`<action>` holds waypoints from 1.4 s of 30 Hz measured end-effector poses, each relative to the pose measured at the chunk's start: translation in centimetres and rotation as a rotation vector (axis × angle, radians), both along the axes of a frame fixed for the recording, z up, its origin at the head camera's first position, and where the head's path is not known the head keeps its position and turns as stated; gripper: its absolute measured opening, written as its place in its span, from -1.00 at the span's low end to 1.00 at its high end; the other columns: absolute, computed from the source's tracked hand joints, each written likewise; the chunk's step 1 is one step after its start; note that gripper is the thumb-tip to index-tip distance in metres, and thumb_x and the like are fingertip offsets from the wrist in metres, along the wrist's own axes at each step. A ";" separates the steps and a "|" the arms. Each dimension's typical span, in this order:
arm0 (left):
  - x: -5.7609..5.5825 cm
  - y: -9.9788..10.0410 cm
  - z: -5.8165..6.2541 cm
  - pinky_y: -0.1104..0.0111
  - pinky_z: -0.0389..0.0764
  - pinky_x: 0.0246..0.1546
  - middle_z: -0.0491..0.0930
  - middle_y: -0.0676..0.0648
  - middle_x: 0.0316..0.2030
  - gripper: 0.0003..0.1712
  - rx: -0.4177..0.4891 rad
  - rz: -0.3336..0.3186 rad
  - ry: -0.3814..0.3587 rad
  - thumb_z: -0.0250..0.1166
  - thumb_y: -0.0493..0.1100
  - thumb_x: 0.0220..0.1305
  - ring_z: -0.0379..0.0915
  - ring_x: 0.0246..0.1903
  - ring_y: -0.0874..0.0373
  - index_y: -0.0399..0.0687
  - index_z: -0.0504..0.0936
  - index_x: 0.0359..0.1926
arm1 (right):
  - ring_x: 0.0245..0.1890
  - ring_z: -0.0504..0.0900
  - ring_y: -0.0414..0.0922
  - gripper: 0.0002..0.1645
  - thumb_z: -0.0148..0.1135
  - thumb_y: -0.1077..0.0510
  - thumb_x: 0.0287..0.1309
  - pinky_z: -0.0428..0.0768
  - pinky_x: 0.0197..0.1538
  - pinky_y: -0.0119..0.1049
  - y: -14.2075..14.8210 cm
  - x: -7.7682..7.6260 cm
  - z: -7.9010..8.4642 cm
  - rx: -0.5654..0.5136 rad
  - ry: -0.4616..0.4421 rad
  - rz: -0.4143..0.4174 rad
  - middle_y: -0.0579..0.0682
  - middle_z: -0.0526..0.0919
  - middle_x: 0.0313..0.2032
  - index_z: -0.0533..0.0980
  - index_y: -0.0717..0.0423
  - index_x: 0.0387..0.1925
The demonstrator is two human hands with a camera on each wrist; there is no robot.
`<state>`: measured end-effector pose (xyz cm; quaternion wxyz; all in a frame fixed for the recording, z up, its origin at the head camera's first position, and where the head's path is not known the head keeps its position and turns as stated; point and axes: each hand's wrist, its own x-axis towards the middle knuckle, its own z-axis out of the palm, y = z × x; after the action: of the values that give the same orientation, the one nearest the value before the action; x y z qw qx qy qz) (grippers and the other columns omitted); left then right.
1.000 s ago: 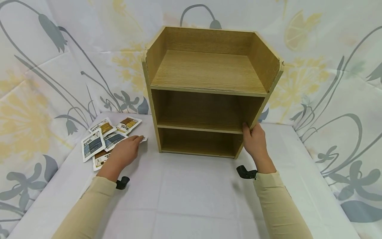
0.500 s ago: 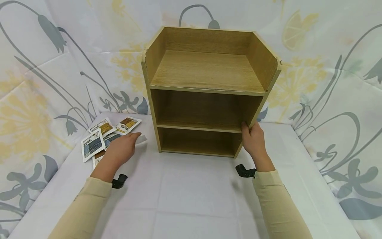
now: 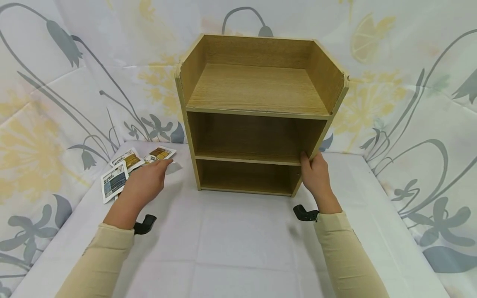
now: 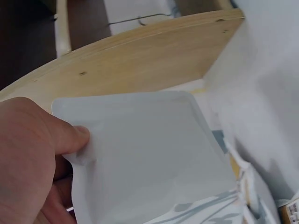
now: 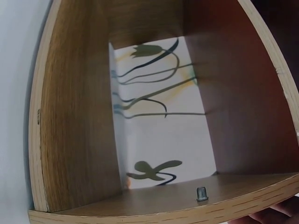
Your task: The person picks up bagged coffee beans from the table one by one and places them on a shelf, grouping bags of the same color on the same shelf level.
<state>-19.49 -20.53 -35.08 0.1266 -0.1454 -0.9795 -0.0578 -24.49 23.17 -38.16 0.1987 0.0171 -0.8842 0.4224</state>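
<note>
My left hand (image 3: 147, 182) pinches a flat packet (image 4: 145, 154) between thumb and fingers. The packet's plain grey-white back shows in the left wrist view; in the head view the hand hides most of it. Beside and behind that hand lie several printed packets, among them a white one with a dark blue picture (image 3: 114, 182) and one with a yellow-brown picture (image 3: 160, 153). My right hand (image 3: 316, 174) grips the right side panel of a wooden shelf unit (image 3: 257, 89), its thumb at the front edge. In the right wrist view only a few fingertips (image 5: 285, 212) show.
The shelf unit stands upright near the patterned cloth backdrop (image 3: 402, 103), with a top tray and two compartments below. A small metal peg (image 5: 202, 193) sticks out of an inner panel. White cloth (image 3: 238, 240) covers the table in front.
My left hand has drawn back left and slightly towards me with the packet, now covering more of the pile. The right hand stays on the shelf unit, which has hardly moved.
</note>
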 end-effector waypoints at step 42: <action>3.4 1.6 8.0 -0.06 0.61 -0.43 0.71 -0.20 -0.14 -0.63 0.138 -0.143 0.513 0.07 -0.42 0.28 0.65 -0.20 -0.16 -0.18 0.57 0.08 | 0.00 0.59 0.29 -0.39 -0.24 -0.10 0.46 0.58 -0.02 0.21 -0.1 0.2 0.0 -0.007 -0.012 0.001 0.38 0.52 0.05 0.30 0.32 0.21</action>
<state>-16.05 -18.89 -27.13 0.3757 -0.2150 -0.8965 -0.0942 -24.34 23.07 -38.17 0.1932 0.0143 -0.8839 0.4257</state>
